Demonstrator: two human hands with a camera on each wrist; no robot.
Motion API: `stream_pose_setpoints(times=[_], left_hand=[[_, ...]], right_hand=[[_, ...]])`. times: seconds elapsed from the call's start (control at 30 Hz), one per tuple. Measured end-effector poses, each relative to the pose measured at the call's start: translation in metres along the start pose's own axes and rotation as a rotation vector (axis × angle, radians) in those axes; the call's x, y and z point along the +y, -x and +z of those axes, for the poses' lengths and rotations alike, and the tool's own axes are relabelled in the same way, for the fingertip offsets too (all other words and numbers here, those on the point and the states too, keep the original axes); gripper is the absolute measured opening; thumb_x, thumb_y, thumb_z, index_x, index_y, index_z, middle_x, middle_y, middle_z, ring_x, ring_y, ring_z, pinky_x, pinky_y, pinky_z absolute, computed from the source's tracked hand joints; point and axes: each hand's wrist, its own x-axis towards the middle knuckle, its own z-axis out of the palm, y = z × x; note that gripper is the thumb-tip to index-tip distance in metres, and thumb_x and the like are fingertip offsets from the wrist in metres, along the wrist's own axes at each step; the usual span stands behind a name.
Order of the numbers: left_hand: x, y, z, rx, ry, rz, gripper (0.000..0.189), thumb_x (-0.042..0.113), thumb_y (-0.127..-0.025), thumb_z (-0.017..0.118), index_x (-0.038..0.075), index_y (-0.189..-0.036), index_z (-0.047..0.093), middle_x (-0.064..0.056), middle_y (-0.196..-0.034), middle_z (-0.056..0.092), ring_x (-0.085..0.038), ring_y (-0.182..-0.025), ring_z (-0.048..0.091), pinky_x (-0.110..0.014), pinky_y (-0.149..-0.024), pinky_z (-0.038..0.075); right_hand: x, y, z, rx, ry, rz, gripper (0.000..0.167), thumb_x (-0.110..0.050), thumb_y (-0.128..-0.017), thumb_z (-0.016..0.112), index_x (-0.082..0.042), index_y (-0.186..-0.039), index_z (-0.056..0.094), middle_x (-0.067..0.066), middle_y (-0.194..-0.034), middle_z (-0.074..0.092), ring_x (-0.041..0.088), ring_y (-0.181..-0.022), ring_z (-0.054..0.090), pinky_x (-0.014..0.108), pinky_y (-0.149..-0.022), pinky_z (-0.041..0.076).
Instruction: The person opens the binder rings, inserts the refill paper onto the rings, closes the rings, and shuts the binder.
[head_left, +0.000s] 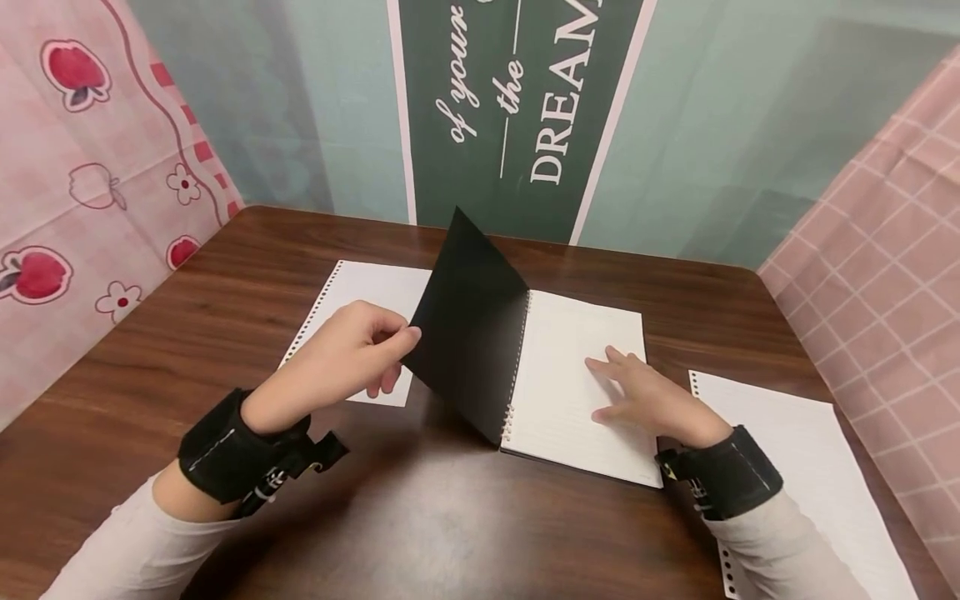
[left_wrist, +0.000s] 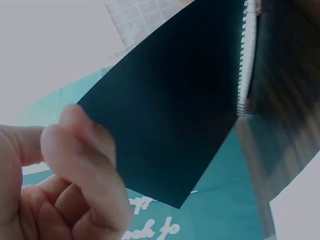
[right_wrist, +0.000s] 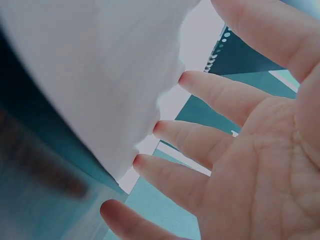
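Note:
A spiral-bound notebook (head_left: 577, 450) lies on the table, its white page facing up. Its black cover (head_left: 472, 333) stands tilted up on the left side of the binding. My left hand (head_left: 337, 358) pinches the cover's outer edge between thumb and fingers; the left wrist view shows the cover (left_wrist: 165, 105) beyond the curled fingers. My right hand (head_left: 648, 396) is over the right part of the page with its fingers spread. In the right wrist view, fingertips of that hand (right_wrist: 260, 150) touch the page (right_wrist: 100, 75).
A loose sheet with punched holes (head_left: 382, 287) lies to the left, partly behind the cover and left hand. Another punched sheet (head_left: 795, 450) lies to the right, partly under the right forearm. Patterned cloths surround the wooden table (head_left: 420, 517) at the back and both sides.

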Motion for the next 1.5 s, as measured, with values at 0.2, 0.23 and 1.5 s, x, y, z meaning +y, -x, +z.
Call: stream_pose_setpoints(times=[0.2, 0.23, 1.5], left_hand=[[-0.015, 0.004, -0.001, -0.012, 0.088, -0.013, 0.044, 0.015, -0.102, 0.059, 0.009, -0.059, 0.052, -0.002, -0.050, 0.056, -0.021, -0.046, 0.055, -0.029, -0.054, 0.038], [-0.017, 0.004, -0.001, -0.020, 0.094, -0.018, 0.044, 0.015, -0.102, 0.059, 0.008, -0.059, 0.052, -0.003, -0.050, 0.056, -0.021, -0.045, 0.056, -0.029, -0.052, 0.036], [-0.069, 0.018, 0.019, -0.371, 0.261, -0.171, 0.037, 0.016, -0.103, 0.058, -0.004, -0.073, 0.066, -0.005, -0.053, 0.062, -0.011, -0.044, 0.054, -0.026, -0.050, 0.050]], right_hand=[[0.002, 0.006, -0.003, 0.009, 0.011, 0.010, 0.078, -0.022, -0.087, 0.080, 0.006, -0.150, 0.043, 0.041, -0.156, 0.023, 0.064, -0.141, 0.018, 0.071, -0.110, 0.024], [0.003, 0.007, -0.003, 0.013, 0.015, 0.009, 0.078, -0.022, -0.087, 0.080, 0.006, -0.150, 0.043, 0.041, -0.156, 0.023, 0.064, -0.141, 0.018, 0.071, -0.109, 0.024], [0.031, 0.029, -0.001, 0.032, 0.088, -0.020, 0.080, -0.020, -0.084, 0.082, 0.013, -0.145, 0.043, 0.045, -0.151, 0.027, 0.068, -0.134, 0.026, 0.074, -0.106, 0.025]])
